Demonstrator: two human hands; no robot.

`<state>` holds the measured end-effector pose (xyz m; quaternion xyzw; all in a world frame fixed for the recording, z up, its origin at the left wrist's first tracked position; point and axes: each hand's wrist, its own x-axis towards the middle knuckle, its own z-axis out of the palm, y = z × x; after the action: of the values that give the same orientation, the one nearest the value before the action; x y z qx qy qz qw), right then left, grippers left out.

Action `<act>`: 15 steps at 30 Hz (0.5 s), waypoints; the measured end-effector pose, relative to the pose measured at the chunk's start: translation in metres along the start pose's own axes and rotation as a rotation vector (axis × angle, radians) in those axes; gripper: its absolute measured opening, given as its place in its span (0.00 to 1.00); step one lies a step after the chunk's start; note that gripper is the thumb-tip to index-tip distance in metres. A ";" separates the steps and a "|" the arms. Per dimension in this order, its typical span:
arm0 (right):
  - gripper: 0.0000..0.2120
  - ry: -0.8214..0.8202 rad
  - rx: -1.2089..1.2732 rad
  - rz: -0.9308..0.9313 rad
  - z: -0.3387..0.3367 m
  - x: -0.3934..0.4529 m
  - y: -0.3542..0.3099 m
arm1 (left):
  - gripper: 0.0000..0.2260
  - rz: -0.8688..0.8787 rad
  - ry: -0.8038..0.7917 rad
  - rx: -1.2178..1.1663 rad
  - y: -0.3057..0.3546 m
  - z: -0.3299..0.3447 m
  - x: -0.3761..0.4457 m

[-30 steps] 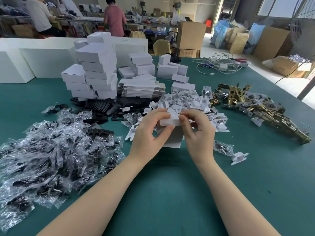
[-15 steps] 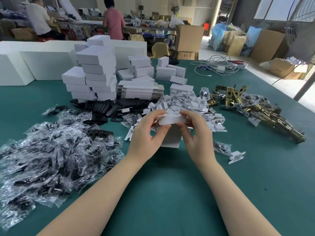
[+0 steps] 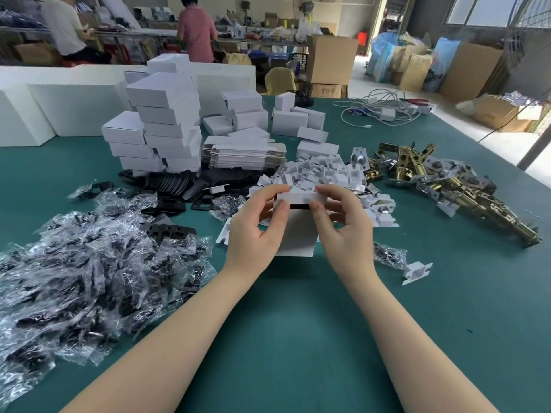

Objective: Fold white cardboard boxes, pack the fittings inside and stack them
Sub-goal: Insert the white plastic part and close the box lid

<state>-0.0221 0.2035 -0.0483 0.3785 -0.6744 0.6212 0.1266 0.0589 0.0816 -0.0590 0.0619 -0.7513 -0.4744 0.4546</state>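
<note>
At desk centre, near edge of the white scrap pile: work zone.
Box [image 3: 298,231]: white, upright on the green desk [image 3: 298,338], top flap almost closed; a dark slot shows beneath it.
Left hand [image 3: 256,231]: thumb and fingers pinching the flap's left end.
Right hand [image 3: 346,231]: pinching the flap's right end.
Step, judged: closing the lid.
Method: press both ends down evenly; guide the tuck tab inside the front wall; keep the box square.
Risk: uneven pressure may crease the flap.
Stack [image 3: 167,120]: finished boxes, far left.
Fittings [image 3: 447,183]: brass parts, far right.
</note>
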 end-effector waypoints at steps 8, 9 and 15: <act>0.12 -0.001 0.073 0.015 -0.002 0.000 -0.003 | 0.08 0.021 -0.024 -0.059 0.001 -0.004 0.001; 0.12 -0.005 0.080 0.015 -0.003 -0.001 -0.004 | 0.08 0.028 -0.027 -0.057 0.001 -0.004 0.001; 0.10 -0.034 0.125 0.045 -0.008 0.000 -0.004 | 0.08 0.084 -0.022 -0.053 0.000 -0.006 -0.002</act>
<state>-0.0216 0.2108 -0.0435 0.3808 -0.6448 0.6582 0.0771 0.0645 0.0786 -0.0596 0.0131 -0.7454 -0.4753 0.4671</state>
